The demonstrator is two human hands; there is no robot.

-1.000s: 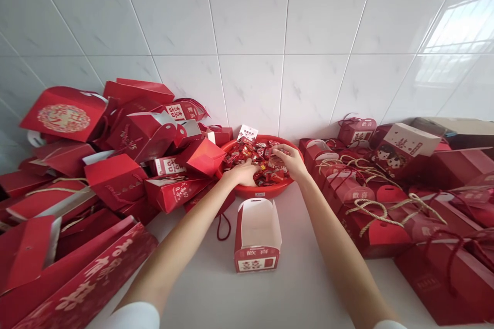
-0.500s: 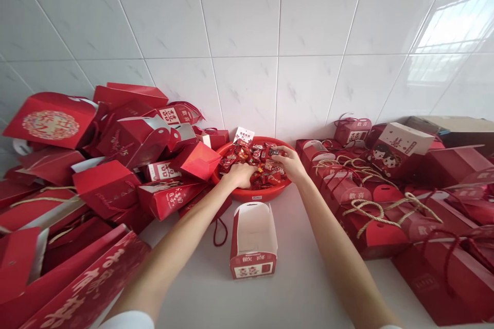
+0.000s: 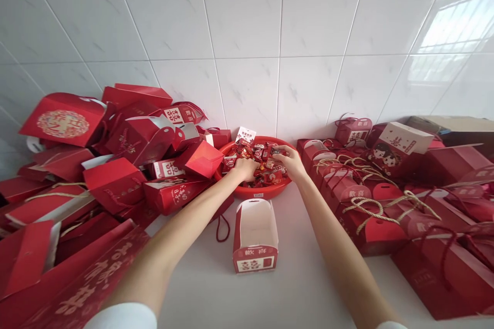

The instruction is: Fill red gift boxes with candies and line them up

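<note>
A round red basket [image 3: 258, 194] by the wall holds many small red wrapped candies [image 3: 270, 177]. My left hand [image 3: 247, 168] reaches into its middle, with fingertips hidden among the wrappers. At the basket's right side my right hand [image 3: 289, 161] has its fingers curved over the candies, thumb and index finger close together; what they pinch is too small to make out. Nearer to me, between my forearms, an open red and white box [image 3: 255, 236] stands upright, its white inside bare.
Red gift boxes [image 3: 113, 185] lie in a loose heap at the left. On the right, closed boxes with rope handles [image 3: 378, 216] stand in rows, a cardboard box [image 3: 455, 124] behind them. A tiled wall [image 3: 247, 20] bounds the grey table [image 3: 250, 298].
My left hand has shifted slightly to the right and up among the candies. My right hand stays nearly in place. The whole view has moved slightly.
</note>
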